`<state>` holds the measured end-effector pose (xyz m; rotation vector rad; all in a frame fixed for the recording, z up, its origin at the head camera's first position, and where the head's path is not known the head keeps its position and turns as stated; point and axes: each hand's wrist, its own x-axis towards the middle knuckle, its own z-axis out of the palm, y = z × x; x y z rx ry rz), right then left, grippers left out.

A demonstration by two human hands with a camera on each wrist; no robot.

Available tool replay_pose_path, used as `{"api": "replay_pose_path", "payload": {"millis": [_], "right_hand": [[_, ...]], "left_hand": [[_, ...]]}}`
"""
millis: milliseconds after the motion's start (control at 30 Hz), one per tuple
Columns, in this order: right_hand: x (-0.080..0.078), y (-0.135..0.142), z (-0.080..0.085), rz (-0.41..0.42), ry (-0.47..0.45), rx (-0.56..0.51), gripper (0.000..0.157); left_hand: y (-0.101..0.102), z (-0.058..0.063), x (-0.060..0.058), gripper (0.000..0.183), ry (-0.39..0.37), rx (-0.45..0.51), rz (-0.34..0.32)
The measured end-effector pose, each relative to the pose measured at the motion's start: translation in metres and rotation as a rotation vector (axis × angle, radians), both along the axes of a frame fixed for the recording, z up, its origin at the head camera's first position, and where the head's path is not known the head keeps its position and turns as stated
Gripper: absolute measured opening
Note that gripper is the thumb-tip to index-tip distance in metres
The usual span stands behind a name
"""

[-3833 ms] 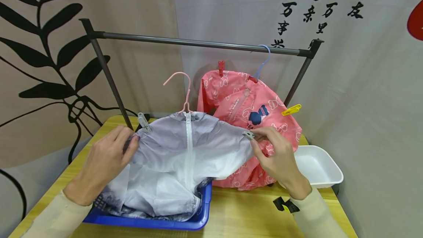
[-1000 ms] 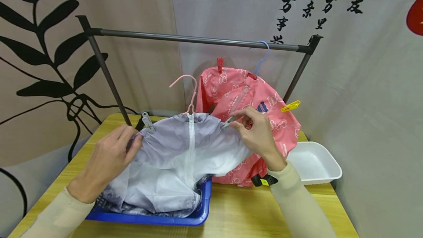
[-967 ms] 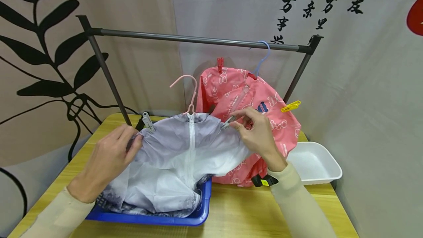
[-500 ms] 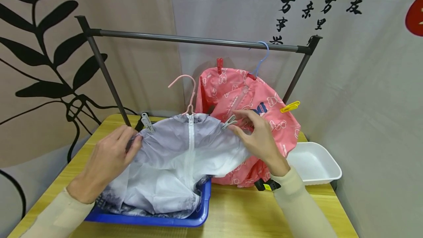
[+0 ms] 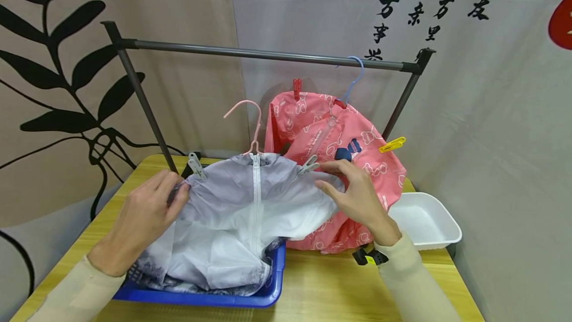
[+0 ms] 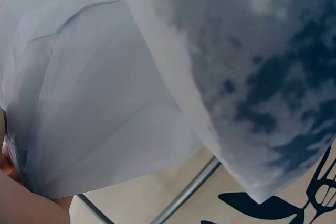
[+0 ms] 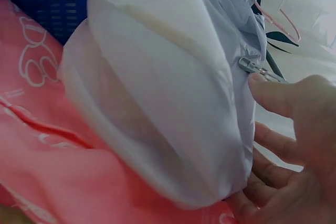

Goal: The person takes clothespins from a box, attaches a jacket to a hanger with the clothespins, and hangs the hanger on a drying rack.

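Note:
A grey-and-white zip jacket (image 5: 228, 207) on a pink hanger (image 5: 256, 128) lies partly over a blue basket (image 5: 196, 301). My left hand (image 5: 140, 217) pinches the jacket at its left shoulder, beside a pale clothespin (image 5: 196, 166). A second pale clothespin (image 5: 308, 165) is clipped on the other shoulder. Just right of that clip is my right hand (image 5: 362, 198), thumb and fingers spread apart around the sleeve. In the right wrist view its thumb lies close by the clothespin (image 7: 253, 68), with the fingers behind the sleeve. Pale cloth fills much of the left wrist view.
A grey rack bar (image 5: 250, 55) spans the back. From it a pink jacket (image 5: 304, 135) hangs on a blue hanger (image 5: 356, 81), with a red clothespin (image 5: 297, 89) and a yellow clothespin (image 5: 392, 144). A white tray (image 5: 429, 246) stands at the right of the wooden table (image 5: 326, 287).
My right hand has moved the clothespin inward from the sleeve to the shoulder, let it go there and drawn back slightly right. The left hand keeps its hold; the pink hanger hook has tipped slightly left.

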<state>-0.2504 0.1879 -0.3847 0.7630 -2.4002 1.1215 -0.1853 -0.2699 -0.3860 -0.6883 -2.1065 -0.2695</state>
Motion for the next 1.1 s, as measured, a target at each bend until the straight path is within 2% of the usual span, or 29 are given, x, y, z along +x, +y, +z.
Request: {"api": "replay_pose_path", "payload": {"millis": [433, 633, 900, 1100], "right_hand": [[0.003, 0.006, -0.010, -0.035, -0.047, 0.054, 0.039], [0.002, 0.008, -0.019, -0.029, -0.065, 0.061, 0.033], [0.003, 0.010, -0.025, 0.059, -0.086, 0.004, 0.020], [0.004, 0.011, -0.034, 0.143, -0.076, -0.042, 0.018]], "left_hand": [[-0.002, -0.001, 0.000, 0.049, -0.006, 0.021, -0.018], [-0.003, -0.004, -0.003, 0.044, -0.006, 0.062, -0.044], [0.000, -0.004, -0.003, 0.051, -0.013, 0.051, -0.039], [0.002, -0.004, -0.005, 0.051, -0.013, 0.044, -0.045]]}}
